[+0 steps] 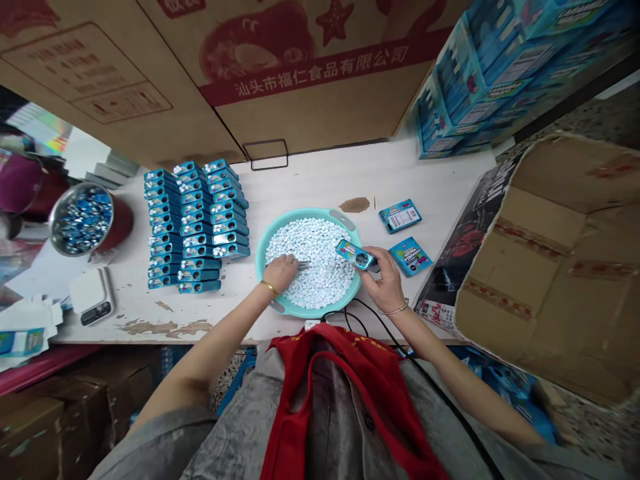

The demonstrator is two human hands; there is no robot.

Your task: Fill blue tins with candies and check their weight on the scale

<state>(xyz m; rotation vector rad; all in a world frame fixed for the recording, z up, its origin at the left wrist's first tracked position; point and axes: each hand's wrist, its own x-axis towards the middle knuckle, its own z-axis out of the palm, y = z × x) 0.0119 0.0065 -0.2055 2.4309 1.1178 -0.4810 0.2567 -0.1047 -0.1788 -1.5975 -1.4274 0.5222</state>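
A turquoise basin [259, 257] full of small white candies [315, 287] stands on the table in front of me. My left hand [281, 273] is closed over the candies on the basin's left side. A small greyish metal utensil [303, 265] sticks out from its fingers, its kind hard to make out. At the basin's right rim, my right hand [384, 279] grips a small blue candy box [350, 252], tilted over the candies with a dark round opening at its near end. Two more blue boxes, one [400, 216] behind the other [410, 257], lie flat to the right.
Rows of blue boxes [197, 250] with white candies at their openings stand left. Beyond are a metal pot [83, 220] of shiny wrapped pieces and a scale [91, 295]. Large cartons [310, 113] line the back; an open carton [540, 267] and stacked display packs [465, 93] are right.
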